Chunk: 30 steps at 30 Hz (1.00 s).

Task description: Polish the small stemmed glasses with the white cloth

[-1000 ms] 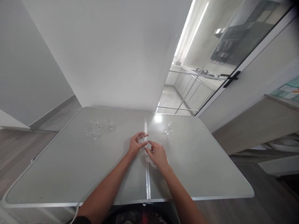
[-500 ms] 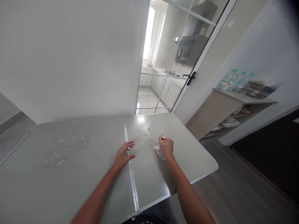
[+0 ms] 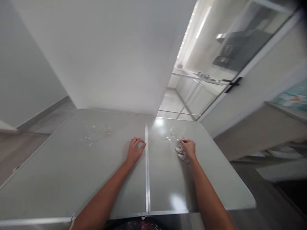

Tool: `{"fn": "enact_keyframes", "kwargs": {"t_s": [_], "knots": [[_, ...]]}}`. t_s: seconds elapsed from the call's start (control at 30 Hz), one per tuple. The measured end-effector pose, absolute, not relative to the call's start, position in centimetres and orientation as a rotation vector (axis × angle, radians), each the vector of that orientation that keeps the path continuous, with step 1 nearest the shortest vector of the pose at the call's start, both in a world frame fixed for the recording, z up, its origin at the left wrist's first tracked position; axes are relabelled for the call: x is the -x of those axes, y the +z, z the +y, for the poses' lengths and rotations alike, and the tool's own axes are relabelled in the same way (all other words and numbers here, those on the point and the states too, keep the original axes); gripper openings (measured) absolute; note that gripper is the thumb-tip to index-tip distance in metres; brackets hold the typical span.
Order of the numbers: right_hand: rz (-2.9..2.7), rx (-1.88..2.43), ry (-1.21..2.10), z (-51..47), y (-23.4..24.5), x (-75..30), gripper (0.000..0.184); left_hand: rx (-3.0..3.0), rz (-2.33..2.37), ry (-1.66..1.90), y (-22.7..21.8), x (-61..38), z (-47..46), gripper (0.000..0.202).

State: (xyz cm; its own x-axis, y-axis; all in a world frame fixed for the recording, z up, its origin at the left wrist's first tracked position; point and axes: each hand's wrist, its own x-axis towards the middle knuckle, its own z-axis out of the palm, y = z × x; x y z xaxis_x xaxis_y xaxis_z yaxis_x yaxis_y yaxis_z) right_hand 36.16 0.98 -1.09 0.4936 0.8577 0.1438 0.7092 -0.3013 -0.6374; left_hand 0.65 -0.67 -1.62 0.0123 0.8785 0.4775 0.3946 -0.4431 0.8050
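My left hand (image 3: pixel 135 150) rests on the grey folding table (image 3: pixel 72 172) just left of its centre seam, fingers curled loosely and holding nothing. My right hand (image 3: pixel 188 149) is closed on a crumpled white cloth (image 3: pixel 180 154) on the table's right half. Right beside it, at the fingertips, stand clear stemmed glasses (image 3: pixel 170 136), blurred by motion. A group of several more small clear glasses (image 3: pixel 96 134) sits at the far left of the table, away from both hands.
A white wall rises behind the table. A glass sliding door (image 3: pixel 216 76) with a black handle opens onto a kitchen at the right. A wooden shelf unit (image 3: pixel 268 127) stands to the far right. Wood floor surrounds the table.
My right hand carried a glass and the cloth from the centre seam to the right half beside the other glass. My left hand let go and settled on the table. The camera swung round.
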Motion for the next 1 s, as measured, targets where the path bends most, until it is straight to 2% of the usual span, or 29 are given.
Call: {"fn": "enact_keyframes", "kwargs": {"t_s": [0.17,0.27,0.33,0.4,0.5,0.57,0.63,0.7,0.77,0.9,1.0], "knots": [[-1.313,2.265,0.271,0.0,-1.5,-37.1,0.050,-1.767,1.780,1.795,0.5,2.9,0.3,0.014],[-1.264,2.433,0.271,-2.1,-2.2,-38.1,0.066,-1.606,1.953,1.906,1.1,4.9,0.8,0.027],[-1.341,2.441,0.344,-3.7,-2.7,-39.0,0.069,-1.457,2.070,1.867,0.7,5.7,1.2,0.042],[-1.443,2.404,0.449,-5.0,-3.1,-40.0,0.064,-1.334,2.179,1.756,-0.3,6.1,1.6,0.060],[-1.586,2.421,0.512,-6.6,-3.2,-41.0,0.047,-1.259,2.247,1.556,-1.8,6.4,2.6,0.080],[-1.648,2.450,0.439,-7.7,-2.5,-40.8,0.037,-1.217,2.239,1.499,-2.4,6.8,3.3,0.088],[-1.649,2.407,0.311,-8.9,-1.2,-39.5,0.036,-1.164,2.215,1.499,-2.5,7.4,4.1,0.092],[-1.557,2.301,0.211,-9.8,0.2,-37.2,0.039,-1.127,2.181,1.527,-2.2,8.2,4.9,0.092],[-1.351,2.180,0.248,-10.1,1.0,-34.4,0.043,-1.111,2.145,1.577,-1.7,9.0,5.7,0.084],[-0.805,1.795,0.721,-7.8,0.0,-28.7,0.050,-1.172,2.026,1.625,-0.4,9.9,6.4,0.051],[-0.510,1.490,1.061,-4.3,-1.1,-24.9,0.046,-1.426,1.844,1.490,0.7,9.0,5.6,0.042]]}}
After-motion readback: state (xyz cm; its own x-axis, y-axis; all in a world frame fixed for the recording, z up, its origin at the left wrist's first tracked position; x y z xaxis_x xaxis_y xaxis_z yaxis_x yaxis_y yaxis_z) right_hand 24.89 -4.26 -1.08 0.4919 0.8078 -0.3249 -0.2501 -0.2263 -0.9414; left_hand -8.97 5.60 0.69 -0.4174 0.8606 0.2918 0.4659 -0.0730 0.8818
